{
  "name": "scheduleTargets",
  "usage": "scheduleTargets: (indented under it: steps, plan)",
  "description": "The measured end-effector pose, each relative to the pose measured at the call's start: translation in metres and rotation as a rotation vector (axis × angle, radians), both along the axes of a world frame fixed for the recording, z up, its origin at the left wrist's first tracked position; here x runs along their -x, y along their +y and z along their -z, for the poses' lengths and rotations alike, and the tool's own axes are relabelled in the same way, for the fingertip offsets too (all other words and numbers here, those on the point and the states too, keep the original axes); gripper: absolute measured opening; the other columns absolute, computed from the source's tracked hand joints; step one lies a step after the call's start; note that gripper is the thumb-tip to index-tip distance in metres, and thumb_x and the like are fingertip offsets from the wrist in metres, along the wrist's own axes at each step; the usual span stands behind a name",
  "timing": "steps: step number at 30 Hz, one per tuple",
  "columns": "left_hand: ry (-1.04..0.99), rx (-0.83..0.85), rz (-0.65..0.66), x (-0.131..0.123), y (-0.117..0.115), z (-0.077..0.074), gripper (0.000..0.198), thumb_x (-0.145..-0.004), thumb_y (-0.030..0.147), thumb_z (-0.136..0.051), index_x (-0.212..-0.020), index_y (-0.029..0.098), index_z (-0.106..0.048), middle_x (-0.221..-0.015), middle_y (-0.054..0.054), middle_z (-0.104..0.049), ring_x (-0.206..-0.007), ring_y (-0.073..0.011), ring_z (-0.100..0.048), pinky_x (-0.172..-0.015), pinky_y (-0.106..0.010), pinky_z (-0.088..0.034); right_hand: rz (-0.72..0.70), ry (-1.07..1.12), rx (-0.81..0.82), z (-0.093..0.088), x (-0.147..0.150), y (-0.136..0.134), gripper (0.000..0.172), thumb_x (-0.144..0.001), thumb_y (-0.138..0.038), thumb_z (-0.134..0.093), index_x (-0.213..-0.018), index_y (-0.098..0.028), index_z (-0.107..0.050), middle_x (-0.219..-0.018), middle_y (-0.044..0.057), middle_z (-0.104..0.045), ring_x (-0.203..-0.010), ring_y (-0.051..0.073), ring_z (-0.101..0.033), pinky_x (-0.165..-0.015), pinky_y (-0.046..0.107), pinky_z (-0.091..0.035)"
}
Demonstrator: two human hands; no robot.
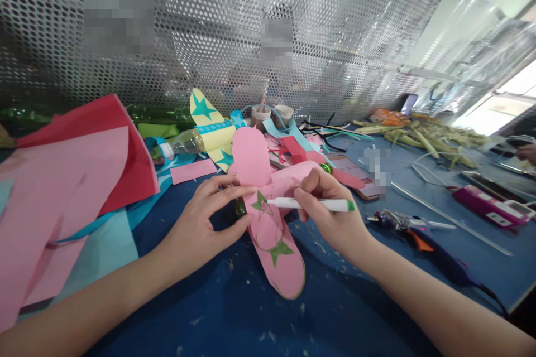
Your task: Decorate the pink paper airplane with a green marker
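Pink paper wing [268, 230] lies between your left hand [205, 217], holding its edge, and your right hand [330, 217], gripping a marker [335, 204] over it.

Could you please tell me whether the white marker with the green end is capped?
Uncapped: the marker shows its bare tip at a half-coloured green star on rounded pink paper.

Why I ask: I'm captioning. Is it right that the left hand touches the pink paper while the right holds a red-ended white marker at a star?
The white marker has a green end, not red, in the head view. The left hand touches the pink paper, and the right hand holds the marker at a star.
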State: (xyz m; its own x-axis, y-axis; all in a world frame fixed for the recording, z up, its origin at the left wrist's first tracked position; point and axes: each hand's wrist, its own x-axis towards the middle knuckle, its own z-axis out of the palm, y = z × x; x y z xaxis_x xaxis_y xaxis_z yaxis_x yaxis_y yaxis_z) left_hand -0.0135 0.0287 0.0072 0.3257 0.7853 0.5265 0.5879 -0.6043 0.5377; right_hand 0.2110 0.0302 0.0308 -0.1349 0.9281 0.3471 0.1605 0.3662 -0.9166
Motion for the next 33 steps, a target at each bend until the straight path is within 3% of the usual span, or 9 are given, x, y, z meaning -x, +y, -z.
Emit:
scheduleTargets:
  steps: [33]
  plan:
    - [0.016, -0.030, -0.004, 0.0003, 0.0001, 0.0013, 0.028, -0.090, 0.030, -0.059, -0.117, 0.029, -0.067, -0.121, -0.005, -0.059, -0.119, -0.0251, -0.059, -0.106, -0.045, -0.049, -0.026, -0.013, -0.023, 0.0006, 0.0013, -0.0012, 0.022, -0.083, -0.025, -0.059, -0.067, -0.025, -0.043, -0.050, -0.008, -0.048, -0.044, 0.009, -0.040, -0.043, 0.023, -0.032]
